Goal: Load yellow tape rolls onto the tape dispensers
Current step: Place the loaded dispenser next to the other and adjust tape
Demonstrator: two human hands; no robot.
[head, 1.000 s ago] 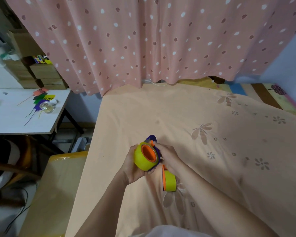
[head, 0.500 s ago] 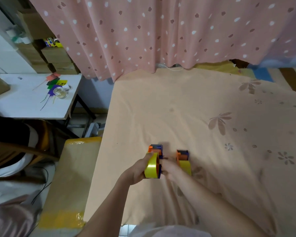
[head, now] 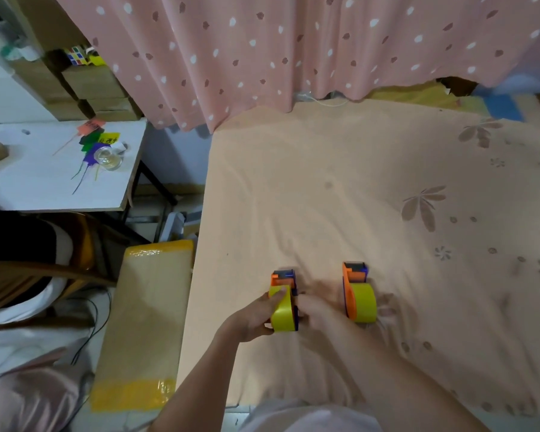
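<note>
Two orange and blue tape dispensers stand side by side on the peach bedsheet [head: 340, 188], each carrying a yellow tape roll. My left hand [head: 256, 316] grips the left dispenser [head: 283, 280] from its left side, thumb on top of its yellow roll [head: 282, 313]. My right hand [head: 317, 316] rests against the right side of that same dispenser, blurred. The right dispenser [head: 354, 275] with its yellow roll [head: 363, 302] stands untouched just right of my right hand.
A cardboard package with yellow tape [head: 144, 322] lies left of the bed edge. A white side table [head: 28, 182] at far left holds a glass and coloured paper bits. A pink spotted curtain [head: 262, 51] hangs behind the bed.
The dispenser with its roll, held up in both hands a second ago, now stands on the sheet. The second dispenser now stands upright beside it. The camera view shifted left.
</note>
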